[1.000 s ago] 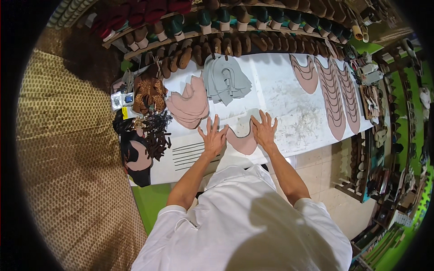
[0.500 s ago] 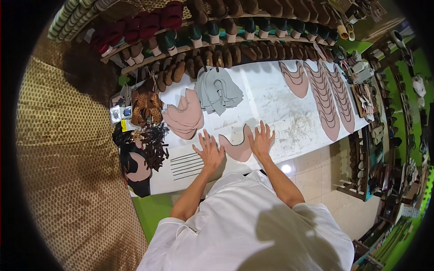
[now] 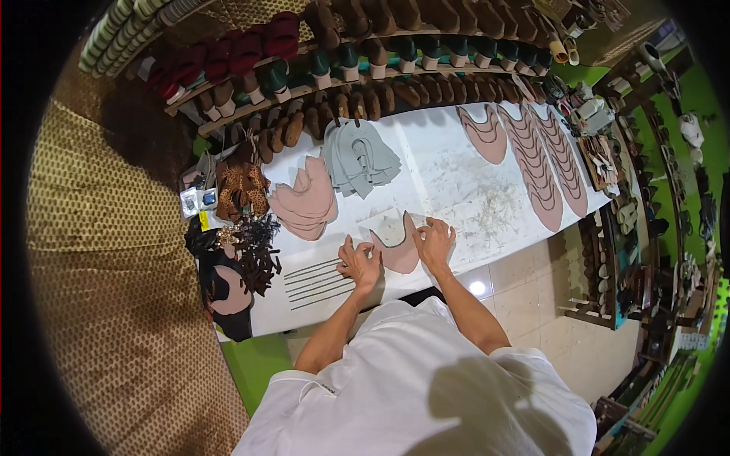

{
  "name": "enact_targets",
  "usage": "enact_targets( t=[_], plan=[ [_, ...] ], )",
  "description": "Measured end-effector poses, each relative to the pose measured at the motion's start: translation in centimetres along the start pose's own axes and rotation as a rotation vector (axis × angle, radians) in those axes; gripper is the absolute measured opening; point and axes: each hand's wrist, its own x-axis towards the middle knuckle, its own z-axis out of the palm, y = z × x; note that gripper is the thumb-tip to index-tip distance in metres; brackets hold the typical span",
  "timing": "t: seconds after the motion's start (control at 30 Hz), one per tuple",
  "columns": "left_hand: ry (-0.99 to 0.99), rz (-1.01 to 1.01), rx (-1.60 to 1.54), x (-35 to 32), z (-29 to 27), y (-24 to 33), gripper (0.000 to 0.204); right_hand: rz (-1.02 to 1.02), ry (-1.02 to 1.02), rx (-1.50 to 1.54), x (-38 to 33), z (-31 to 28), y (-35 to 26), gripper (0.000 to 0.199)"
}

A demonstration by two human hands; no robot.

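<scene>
A pink U-shaped shoe-upper piece (image 3: pixel 398 258) with a dark inner edge lies on the table in front of me. At its left side, my left hand (image 3: pixel 360 264) has bent fingers spread apart, the thumb at the piece's edge. Across from it, my right hand (image 3: pixel 436 245) rests with its thumb against the right edge and its other fingers curled outward, apart. Neither hand visibly grips the piece. Thin dark strips (image 3: pixel 315 283) lie in parallel rows left of my left hand.
A white-covered worktable (image 3: pixel 449 178) carries stacked pink pieces (image 3: pixel 306 205), grey pieces (image 3: pixel 363 156) and overlapping rows of pink pieces (image 3: pixel 541 186) at right. Dark scraps (image 3: pixel 258 258) and leopard-patterned material (image 3: pixel 242 186) fill the left end. Racks of wooden shoe lasts (image 3: pixel 365 99) line the back.
Both hands were spread flat with straight fingers beside the pink piece; now their fingers are bent and drawn in. The whole view has shifted slightly. The piece stays in place on the table.
</scene>
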Motion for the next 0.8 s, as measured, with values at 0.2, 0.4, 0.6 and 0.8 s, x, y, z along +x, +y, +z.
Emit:
enact_targets(
  t=[0.2, 0.4, 0.6, 0.8],
  plan=[
    [0.119, 0.001, 0.115, 0.0, 0.1, -0.3, 0.023, -0.025, -0.021, 0.045, 0.2, -0.1, 0.7, 0.017],
    [0.169, -0.135, 0.049, 0.3, 1.8, -0.4, 0.022, -0.134, -0.013, 0.082, 0.8, -0.7, 2.4, 0.017],
    [0.275, -0.100, -0.010, -0.4, 3.1, 1.6, 0.019, -0.176, -0.039, 0.203, 3.2, -2.8, 4.4, 0.016],
    [0.201, -0.187, -0.146, -0.8, 7.6, 10.2, 0.023, -0.175, -0.029, 0.294, 8.1, -8.9, 11.1, 0.014]
  ],
)
